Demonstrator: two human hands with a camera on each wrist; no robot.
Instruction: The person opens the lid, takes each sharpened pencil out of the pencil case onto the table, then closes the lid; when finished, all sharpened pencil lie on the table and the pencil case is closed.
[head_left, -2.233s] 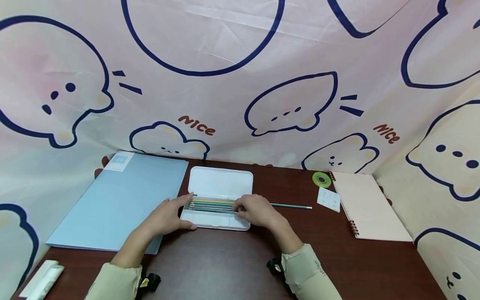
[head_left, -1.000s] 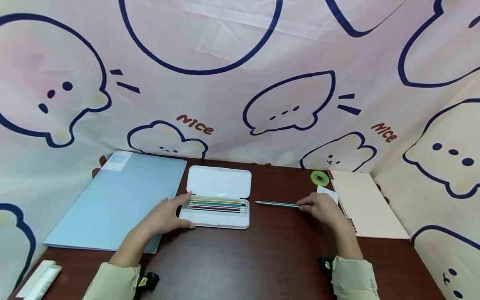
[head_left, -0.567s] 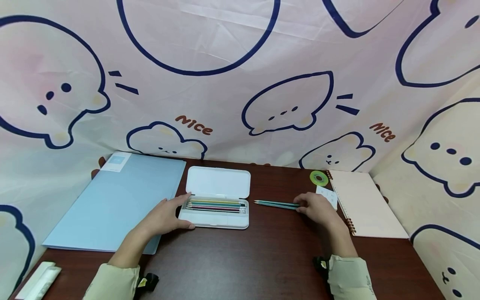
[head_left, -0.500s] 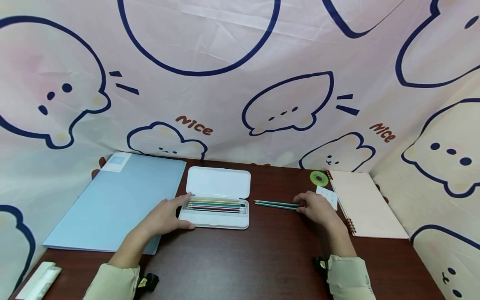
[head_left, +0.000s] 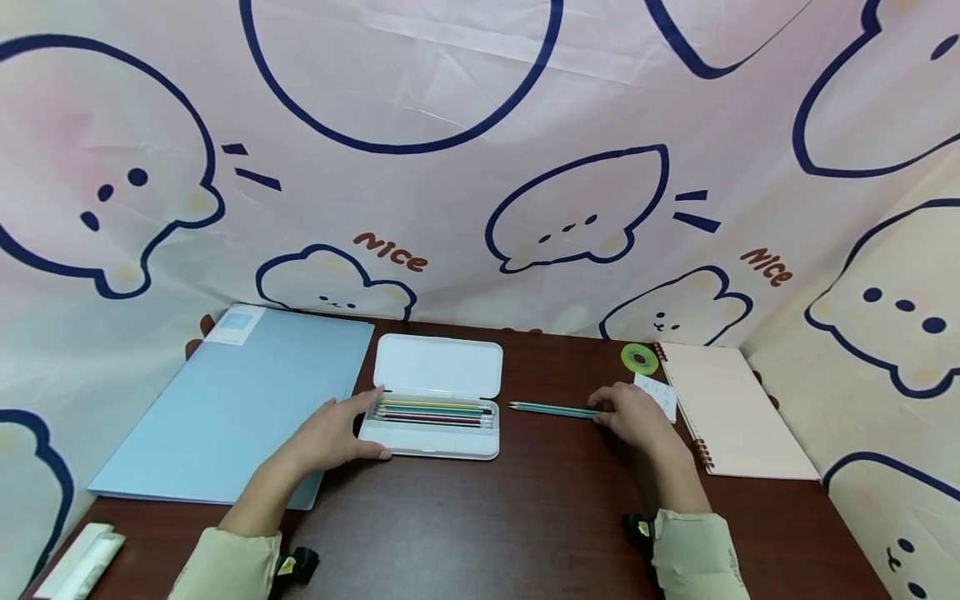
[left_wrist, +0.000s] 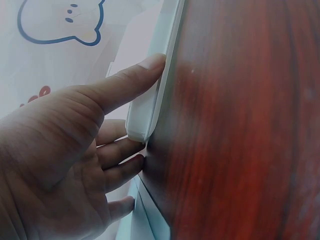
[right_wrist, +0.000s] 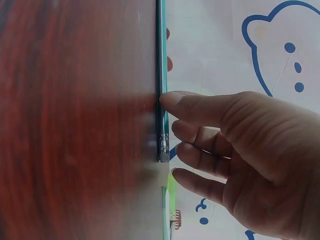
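A white pencil case (head_left: 438, 446) lies open mid-table, its lid (head_left: 439, 367) flipped back and several coloured pencils (head_left: 433, 411) in the tray. My left hand (head_left: 371, 423) holds its left end, thumb on the front wall and index finger at the back corner. In the left wrist view the thumb (left_wrist: 135, 75) presses the case's edge (left_wrist: 145, 112). Two teal pencils (head_left: 551, 408) lie side by side on the table right of the case. My right hand (head_left: 611, 408) rests at their eraser end. In the right wrist view its thumb tip (right_wrist: 167, 98) touches the pencils (right_wrist: 161, 50), the fingers straight.
A light blue folder (head_left: 232, 400) lies at the left. A pink spiral notebook (head_left: 731, 412) sits at the right with a green tape roll (head_left: 639, 358) and a small white card (head_left: 660, 393) beside it. A white object (head_left: 78, 562) is at the front left corner. Printed cloth walls surround the table.
My right hand took a teal pencil from the case, carried it right and laid it beside the one lying on the table. The left hand has stayed on the case.
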